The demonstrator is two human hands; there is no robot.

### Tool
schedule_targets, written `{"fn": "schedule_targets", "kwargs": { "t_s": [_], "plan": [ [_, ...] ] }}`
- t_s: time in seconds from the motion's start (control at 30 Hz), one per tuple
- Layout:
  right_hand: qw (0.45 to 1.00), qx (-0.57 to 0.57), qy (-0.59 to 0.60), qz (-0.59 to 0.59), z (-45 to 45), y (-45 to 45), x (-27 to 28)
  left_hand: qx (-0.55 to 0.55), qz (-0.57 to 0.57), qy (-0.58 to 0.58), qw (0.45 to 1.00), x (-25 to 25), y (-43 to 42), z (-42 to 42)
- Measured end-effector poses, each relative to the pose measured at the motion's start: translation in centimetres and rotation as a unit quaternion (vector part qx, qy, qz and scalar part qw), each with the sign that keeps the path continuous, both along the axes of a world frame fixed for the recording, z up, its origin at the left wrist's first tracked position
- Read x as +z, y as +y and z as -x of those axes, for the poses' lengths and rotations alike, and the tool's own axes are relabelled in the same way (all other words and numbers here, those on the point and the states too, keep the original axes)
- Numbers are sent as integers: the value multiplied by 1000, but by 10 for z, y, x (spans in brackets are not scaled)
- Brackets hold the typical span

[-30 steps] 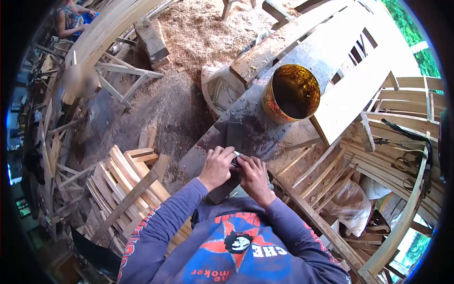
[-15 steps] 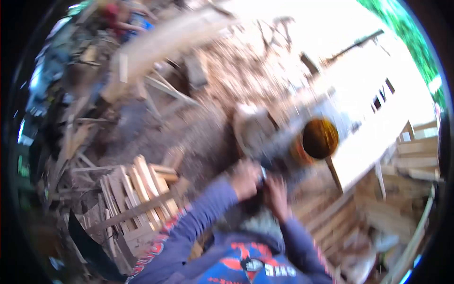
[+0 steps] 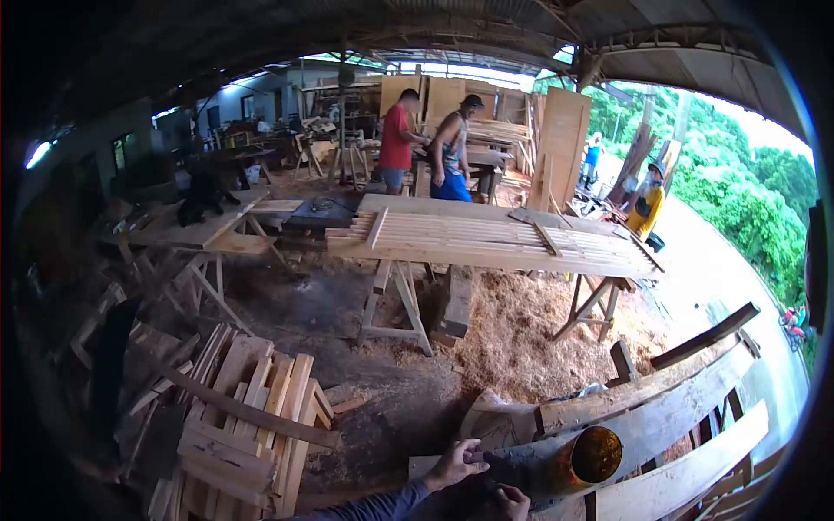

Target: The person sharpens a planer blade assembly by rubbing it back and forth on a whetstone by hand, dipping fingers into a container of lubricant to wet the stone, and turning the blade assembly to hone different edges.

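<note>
My left hand point(image 3: 458, 464) is at the bottom of the head view, over the near end of a grey board point(image 3: 638, 417). Its fingers are apart, and no object shows in it. Close by on the right, my right hand point(image 3: 512, 502) is closed with curled fingers, partly cut off by the lower edge. Whatever it may hold is too small or hidden to make out. To the right of both hands, a rust-stained open tin can point(image 3: 595, 455) stands on the board, its inside dark and orange-brown.
Stacked wood strips point(image 3: 269, 404) lie at lower left. Ahead, a long trestle table point(image 3: 486, 252) carries slats above wood shavings point(image 3: 521, 339). Behind it are a person in red point(image 3: 395, 135) and another in blue shorts point(image 3: 452, 156). A person in yellow point(image 3: 647, 208) is at right.
The view has tilted up from my hands and torso to the wider workshop. My hands were close together around a small light object; now they are slightly apart, and that object is not visible.
</note>
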State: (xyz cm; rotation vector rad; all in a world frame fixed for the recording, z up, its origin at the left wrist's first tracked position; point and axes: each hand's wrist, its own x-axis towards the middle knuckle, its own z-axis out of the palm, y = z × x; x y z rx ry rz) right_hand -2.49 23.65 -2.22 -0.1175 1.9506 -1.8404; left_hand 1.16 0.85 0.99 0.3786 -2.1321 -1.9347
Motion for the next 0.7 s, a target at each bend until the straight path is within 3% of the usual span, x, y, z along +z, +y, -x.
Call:
{"fn": "schedule_targets", "kwargs": {
  "t_s": [0.13,0.2,0.3,0.33,0.4,0.43,0.47,0.5,0.57,0.63,0.7],
  "plan": [
    [999,-16,-28,37,-1,-16,33,54,-13,8,998,10,-1,-29],
    [975,-13,-168,144,-6,-22,35,43,-7,-25,999,20,2,-46],
    [915,50,-249,315,-18,-25,14,27,30,-72,997,-3,-4,-63],
    [912,41,-249,325,-27,-28,21,30,0,-54,998,-9,-8,-65],
    [973,105,-84,190,-45,-34,37,23,-25,-36,999,-14,-13,-72],
    [972,95,-80,198,-49,-42,40,14,-115,-48,992,-12,-17,-77],
    [935,62,-204,284,-53,-50,42,5,-203,-61,977,-7,-21,-79],
    [873,30,-325,363,-58,-58,47,-4,-195,-63,979,-2,-25,-79],
    [873,-15,-323,366,-73,-74,56,-71,-301,-46,950,6,-27,-83],
    [915,-8,-232,329,-78,-92,38,-42,-297,-21,954,9,-24,-85],
    [909,-14,-230,347,-85,-99,41,51,-290,-29,955,10,-22,-88]
  ]
}}
